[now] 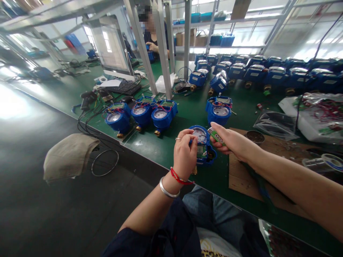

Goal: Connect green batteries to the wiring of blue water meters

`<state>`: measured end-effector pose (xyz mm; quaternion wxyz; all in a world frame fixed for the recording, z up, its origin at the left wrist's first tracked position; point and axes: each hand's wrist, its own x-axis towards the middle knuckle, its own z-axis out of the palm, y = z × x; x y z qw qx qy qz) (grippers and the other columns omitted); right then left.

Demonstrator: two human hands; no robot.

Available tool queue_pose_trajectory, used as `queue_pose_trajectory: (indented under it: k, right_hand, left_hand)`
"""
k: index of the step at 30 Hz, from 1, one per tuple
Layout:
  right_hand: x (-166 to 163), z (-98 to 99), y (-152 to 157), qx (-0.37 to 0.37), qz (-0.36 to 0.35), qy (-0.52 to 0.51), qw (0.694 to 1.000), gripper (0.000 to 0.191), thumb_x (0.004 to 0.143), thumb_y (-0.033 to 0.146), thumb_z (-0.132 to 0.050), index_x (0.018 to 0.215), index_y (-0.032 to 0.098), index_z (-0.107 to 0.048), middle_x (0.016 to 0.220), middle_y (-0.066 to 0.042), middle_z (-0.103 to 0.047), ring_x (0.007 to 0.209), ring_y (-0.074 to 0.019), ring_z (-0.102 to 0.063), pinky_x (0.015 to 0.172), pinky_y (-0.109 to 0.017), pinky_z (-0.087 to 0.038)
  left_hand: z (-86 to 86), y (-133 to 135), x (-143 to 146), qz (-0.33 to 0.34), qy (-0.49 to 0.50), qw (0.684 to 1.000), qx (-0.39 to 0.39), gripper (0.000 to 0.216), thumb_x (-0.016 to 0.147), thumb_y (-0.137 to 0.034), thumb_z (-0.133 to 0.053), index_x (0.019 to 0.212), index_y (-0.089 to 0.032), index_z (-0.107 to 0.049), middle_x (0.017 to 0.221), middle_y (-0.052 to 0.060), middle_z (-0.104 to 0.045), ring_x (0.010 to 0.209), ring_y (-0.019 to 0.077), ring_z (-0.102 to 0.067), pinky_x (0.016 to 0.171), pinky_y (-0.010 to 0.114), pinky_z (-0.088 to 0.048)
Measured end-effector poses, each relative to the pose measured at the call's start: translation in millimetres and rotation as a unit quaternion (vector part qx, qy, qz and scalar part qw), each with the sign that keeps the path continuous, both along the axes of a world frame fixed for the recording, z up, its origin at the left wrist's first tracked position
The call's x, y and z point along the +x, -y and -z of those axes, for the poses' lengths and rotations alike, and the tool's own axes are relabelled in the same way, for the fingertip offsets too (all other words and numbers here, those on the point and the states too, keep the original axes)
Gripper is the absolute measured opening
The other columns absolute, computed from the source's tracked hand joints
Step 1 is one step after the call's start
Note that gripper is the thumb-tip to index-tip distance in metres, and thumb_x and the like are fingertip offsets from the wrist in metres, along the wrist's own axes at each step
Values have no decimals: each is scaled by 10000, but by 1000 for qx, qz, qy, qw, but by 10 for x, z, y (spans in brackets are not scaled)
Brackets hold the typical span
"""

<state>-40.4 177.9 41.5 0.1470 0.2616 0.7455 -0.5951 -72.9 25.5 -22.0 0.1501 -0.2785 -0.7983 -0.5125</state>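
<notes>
A blue water meter point(210, 156) with a round clear dial and a small display lies in front of me near the bench edge. My left hand point(185, 151) is at its left side, fingers pinched together over the dial and the display housing; what they hold is hidden. Gripped in my right hand point(227, 141) is a green lighter point(217, 137) with white rings printed on it. Its metal end points at the dial, just right of my left fingertips. Just behind stands another blue meter point(220, 113) with loose red wires.
Several wired meters point(140, 111) stand to the left, and rows of meters point(276, 75) fill the back right. Cardboard point(238, 171), a small round tin point(254, 136), a solder spool point(331, 162) and bagged wires point(324, 114) lie right. Metal posts point(164, 53) rise ahead; a co-worker point(158, 39) sits beyond.
</notes>
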Motion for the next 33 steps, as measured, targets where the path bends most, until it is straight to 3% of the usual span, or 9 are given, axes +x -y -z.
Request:
queue_pose_trajectory:
  k: [2, 4, 6, 22, 24, 26, 29, 31, 33]
  right_hand:
    - [-1, 25, -40, 115, -36, -96, 988, 429, 848, 592, -467, 723, 188, -533, 549, 21, -448, 447, -84, -373, 445, -224, -286]
    - [-9, 63, -85, 224, -91, -173, 955, 298, 783, 488, -627, 825, 193, -620, 667, -3, -578, 585, -121, -491, 555, -235, -365]
    - [-22, 104, -119, 270, -133, -206, 931, 256, 760, 408, -671, 920, 209, -667, 782, -7, -646, 695, -147, -547, 633, -241, -390]
    - [-133, 188, -143, 220, -185, -316, 904, 246, 807, 427, -602, 792, 188, -658, 740, 4, -635, 694, -137, -554, 669, -253, -420]
    - [-134, 153, -169, 230, -199, -311, 900, 265, 809, 439, -601, 872, 193, -676, 759, 1, -619, 702, -136, -543, 670, -257, -418]
    - [-131, 110, -213, 234, -204, -297, 903, 394, 786, 443, -632, 1103, 209, -642, 756, 13, -583, 664, -125, -510, 632, -254, -410]
    - [-123, 72, -280, 215, -178, -306, 910, 719, 752, 408, -677, 1394, 226, -410, 773, 28, -544, 630, -111, -473, 609, -247, -413]
    - [-115, 81, -292, 219, -169, -320, 906, 686, 765, 390, -664, 1383, 227, -415, 785, 25, -548, 631, -108, -479, 623, -249, -423]
    - [-105, 112, -263, 267, -176, -323, 891, 515, 780, 391, -649, 1250, 213, -540, 783, 14, -570, 634, -114, -498, 621, -253, -422]
  left_hand:
    - [-6, -2, 2, 0, 3, 1000, 3, 98, 901, -195, -521, 829, -166, -581, 1089, 93, -614, 1041, 195, -576, 924, 365, -460]
    - [-7, -5, 4, -1, 5, 1000, 6, 96, 899, -195, -527, 829, -166, -586, 1088, 89, -614, 1038, 190, -576, 922, 358, -459]
    - [-5, -8, 4, -1, 5, 1000, 6, 93, 899, -196, -529, 835, -166, -590, 1087, 86, -614, 1033, 188, -576, 920, 357, -459]
    - [3, -1, -8, -1, -2, 1000, 11, 84, 898, -184, -529, 827, -171, -571, 1082, 81, -614, 1022, 182, -579, 912, 351, -460]
    - [1, -3, -9, 0, 1, 1000, 12, 88, 902, -184, -523, 829, -170, -570, 1079, 81, -613, 1019, 177, -578, 911, 344, -459]
    - [-1, -3, -9, 2, 3, 1000, 11, 85, 902, -181, -522, 832, -171, -569, 1080, 80, -612, 1020, 178, -579, 911, 345, -459]
    - [-2, -1, -4, 3, 2, 1000, 12, 71, 896, -172, -528, 838, -172, -569, 1086, 79, -611, 1026, 180, -576, 918, 350, -456]
    - [-1, 0, -1, 3, 2, 1000, 13, 72, 896, -170, -527, 838, -171, -569, 1085, 79, -611, 1028, 180, -574, 921, 352, -454]
    - [1, 0, 0, 3, 6, 1000, 13, 78, 900, -173, -524, 837, -171, -571, 1085, 79, -610, 1027, 178, -573, 921, 351, -455]
